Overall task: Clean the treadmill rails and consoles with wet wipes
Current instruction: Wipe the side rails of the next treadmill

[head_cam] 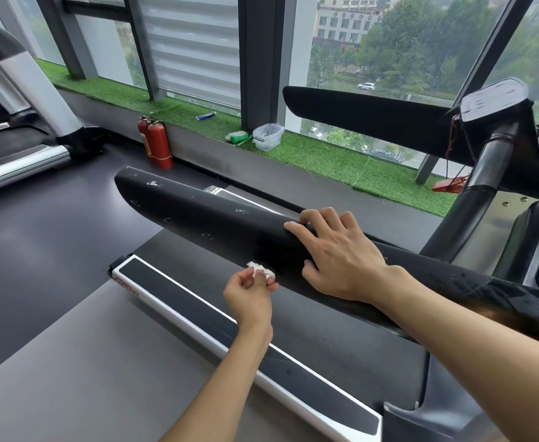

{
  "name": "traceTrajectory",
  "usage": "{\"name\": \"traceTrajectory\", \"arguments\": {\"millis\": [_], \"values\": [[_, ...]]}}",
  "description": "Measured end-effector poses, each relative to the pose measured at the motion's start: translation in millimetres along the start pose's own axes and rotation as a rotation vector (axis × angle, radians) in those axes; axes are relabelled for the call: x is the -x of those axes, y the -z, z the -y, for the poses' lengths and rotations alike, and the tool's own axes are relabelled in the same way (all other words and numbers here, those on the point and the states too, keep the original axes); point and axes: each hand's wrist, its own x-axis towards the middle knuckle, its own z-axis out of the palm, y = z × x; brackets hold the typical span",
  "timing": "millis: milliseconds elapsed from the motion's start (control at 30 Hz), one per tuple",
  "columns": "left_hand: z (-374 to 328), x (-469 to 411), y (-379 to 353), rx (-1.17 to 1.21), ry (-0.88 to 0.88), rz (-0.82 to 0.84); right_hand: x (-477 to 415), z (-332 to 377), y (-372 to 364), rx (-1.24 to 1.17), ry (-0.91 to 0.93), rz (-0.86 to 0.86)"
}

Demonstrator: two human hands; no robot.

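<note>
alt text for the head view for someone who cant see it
A person's left hand pinches a white wipe against the near side of a black treadmill handrail, while the right hand grips its top. Beyond: a turf-covered window ledge.

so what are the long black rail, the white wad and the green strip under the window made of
The rail looks like matte black foam or rubbery padding: dull sheen, small nicks showing pale. The white wad pinched in the left hand looks like a crumpled wet wipe, soft and creased. The green strip appears to be artificial turf, with a fuzzy pile.
</note>
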Motion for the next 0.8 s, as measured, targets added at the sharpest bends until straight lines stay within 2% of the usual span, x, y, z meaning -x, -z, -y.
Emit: {"name": "traceTrajectory", "arguments": {"millis": [300,433,533,667,800], "values": [[-13,-1,0,-0.153,-0.161,0.025,0,1,1,-0.008,-0.002,0.004],[-23,-4,-1,-0.116,-0.176,-0.016,-1,0,1,-0.033,0.001,0.01],[-30,4,-5,-0.199,-0.307,0.076,-10,2,8,-0.051,0.029,-0.009],[-39,-6,-8,-0.198,-0.339,0.003,-27,13,7,-0.072,0.071,-0.024],[-46,-13,-3,-0.315,-0.412,0.093,-30,19,-4,-0.039,0.067,-0.002]]}}
